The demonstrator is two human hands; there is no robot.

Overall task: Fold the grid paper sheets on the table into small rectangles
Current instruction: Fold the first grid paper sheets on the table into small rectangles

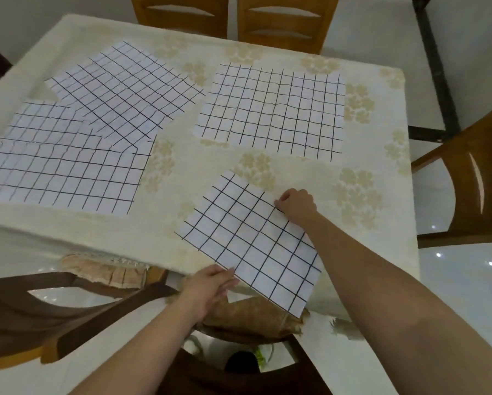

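Nearest grid paper sheet (250,243) pinched at far edge by right hand (297,205), near corner touched by straight-fingered left hand (210,283), four more sheets (273,108) laid on tablecloth (165,223)

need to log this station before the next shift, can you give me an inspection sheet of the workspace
surface: table under a cream floral cloth, near edge in view
job's things: near sheet lies angled, its corner past the table edge; flat sheet at the far right; overlapping sheets at the left, exact count unclear
clutter: nothing seen
hands: left hand touches the near sheet's lower edge with fairly straight fingers; right hand pinches its far right edge
cables: nothing seen
surroundings: wooden chairs at the far, right and near sides; glossy pale floor
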